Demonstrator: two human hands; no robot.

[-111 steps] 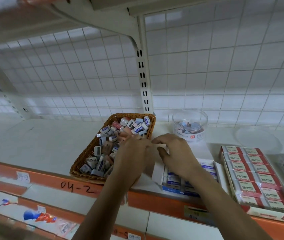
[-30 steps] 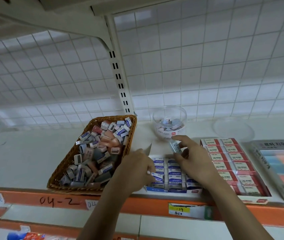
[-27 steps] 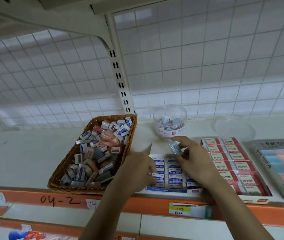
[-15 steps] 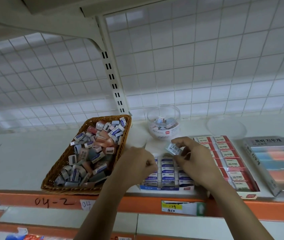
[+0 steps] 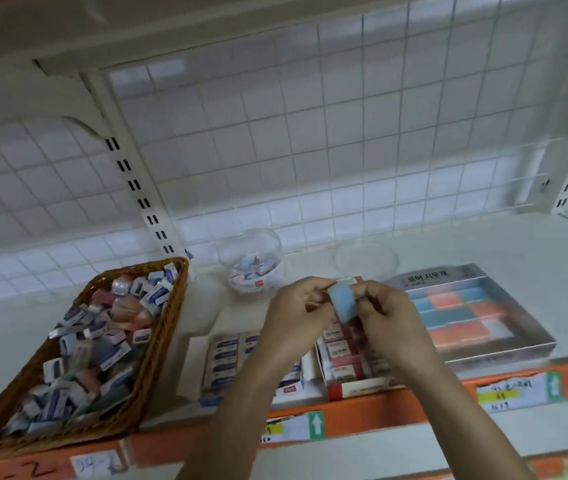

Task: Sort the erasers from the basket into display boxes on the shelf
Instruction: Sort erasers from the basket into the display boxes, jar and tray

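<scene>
A wicker basket (image 5: 158,344) full of mixed erasers sits at the left of the shelf. To its right lie a box of blue-labelled erasers (image 5: 223,362) and a box of red-labelled erasers (image 5: 344,362), partly hidden by my hands. A light blue eraser (image 5: 343,301) is raised above the red box, and both hands hold it. My left hand (image 5: 296,313) grips its left side. My right hand (image 5: 386,313) pinches its right side.
A clear round tub (image 5: 251,261) with a few erasers stands at the back, a clear lid (image 5: 365,259) beside it. A tray of blue and orange erasers (image 5: 466,306) lies at the right. The shelf's orange front edge (image 5: 379,414) carries price labels.
Both hands rose from the blue-labelled box and came together to the right. The small barcoded eraser in my right hand is gone; a light blue eraser is now held between both. The camera shifted right.
</scene>
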